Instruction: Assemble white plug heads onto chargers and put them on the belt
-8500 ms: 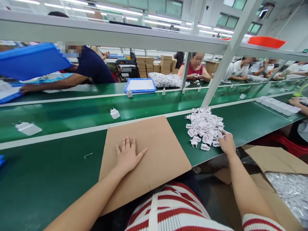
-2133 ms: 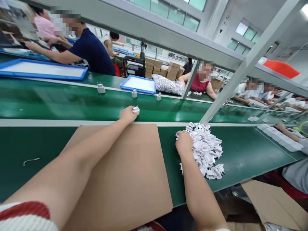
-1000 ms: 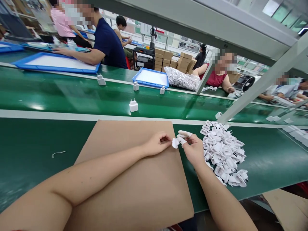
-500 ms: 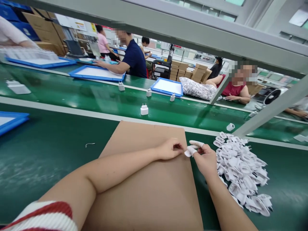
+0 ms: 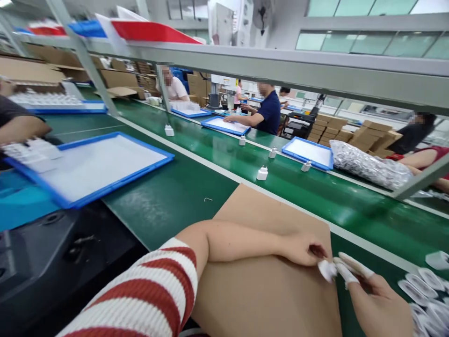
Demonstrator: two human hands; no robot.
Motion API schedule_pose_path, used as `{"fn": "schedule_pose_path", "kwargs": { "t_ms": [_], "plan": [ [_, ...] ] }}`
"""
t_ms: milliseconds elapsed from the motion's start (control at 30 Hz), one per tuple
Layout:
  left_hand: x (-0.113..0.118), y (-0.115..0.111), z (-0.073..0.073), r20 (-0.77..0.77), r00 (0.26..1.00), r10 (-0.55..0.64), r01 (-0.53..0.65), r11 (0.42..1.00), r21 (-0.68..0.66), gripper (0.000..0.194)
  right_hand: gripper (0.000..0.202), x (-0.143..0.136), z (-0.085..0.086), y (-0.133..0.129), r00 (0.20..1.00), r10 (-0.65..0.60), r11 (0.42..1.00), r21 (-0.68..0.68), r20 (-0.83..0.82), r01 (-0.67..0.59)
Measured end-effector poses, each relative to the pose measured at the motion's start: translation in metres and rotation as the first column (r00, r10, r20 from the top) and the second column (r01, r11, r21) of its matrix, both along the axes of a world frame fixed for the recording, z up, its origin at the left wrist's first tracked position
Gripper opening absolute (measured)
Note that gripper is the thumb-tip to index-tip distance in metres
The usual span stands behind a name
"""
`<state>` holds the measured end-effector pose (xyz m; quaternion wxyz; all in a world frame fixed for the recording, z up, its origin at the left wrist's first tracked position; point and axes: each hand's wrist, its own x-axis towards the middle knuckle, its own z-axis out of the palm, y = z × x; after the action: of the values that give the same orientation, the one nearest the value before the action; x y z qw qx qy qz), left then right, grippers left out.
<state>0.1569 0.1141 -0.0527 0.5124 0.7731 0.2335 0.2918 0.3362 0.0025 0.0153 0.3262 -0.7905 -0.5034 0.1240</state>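
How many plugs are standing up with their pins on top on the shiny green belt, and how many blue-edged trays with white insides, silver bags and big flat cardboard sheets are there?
Standing plugs: 5
Blue-edged trays: 5
Silver bag: 1
Flat cardboard sheet: 1
Total: 12

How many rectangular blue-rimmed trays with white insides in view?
5: large near-left tray; far-left tray beyond it; tray by the pale-shirted person; tray by the navy-shirted person; tray beside the silvery plastic bag. More may be hidden.
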Motion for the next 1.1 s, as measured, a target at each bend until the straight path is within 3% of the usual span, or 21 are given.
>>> {"fn": "schedule_pose_path", "kwargs": {
  "t_ms": [233, 467, 667, 867, 1100],
  "plan": [
    [0.006, 0.006, -0.008, 0.020, 0.999, -0.031, 0.033, 0.995, -0.089, 0.028, 0.043, 0.001, -0.004, 0.002, 0.999, 0.028, 1.000, -0.004, -0.045, -0.028],
    [0.002, 0.008, -0.007, 0.033, 0.994, -0.104, 0.107, 0.988, -0.115, 0.057, 0.041, -0.002, -0.002, 0.001, 1.000, 0.016, 1.000, -0.001, -0.017, -0.016],
    [-0.008, 0.003, 0.002, 0.047, 0.976, -0.213, 0.214, 0.977, -0.003, 0.058, 0.040, -0.002, -0.002, -0.001, 0.999, 0.036, 0.998, 0.044, -0.016, -0.035],
    [-0.016, -0.004, 0.016, -0.066, 0.982, -0.175, 0.178, 0.984, 0.032, 0.064, 0.043, -0.003, -0.008, -0.004, 0.998, 0.065, 0.993, 0.102, -0.005, -0.065],
    [-0.018, -0.008, 0.026, -0.185, 0.973, -0.142, 0.168, 0.977, 0.134, 0.058, 0.049, -0.007, -0.004, -0.003, 0.997, 0.030, 0.998, 0.058, -0.073, -0.026]
  ]
}}
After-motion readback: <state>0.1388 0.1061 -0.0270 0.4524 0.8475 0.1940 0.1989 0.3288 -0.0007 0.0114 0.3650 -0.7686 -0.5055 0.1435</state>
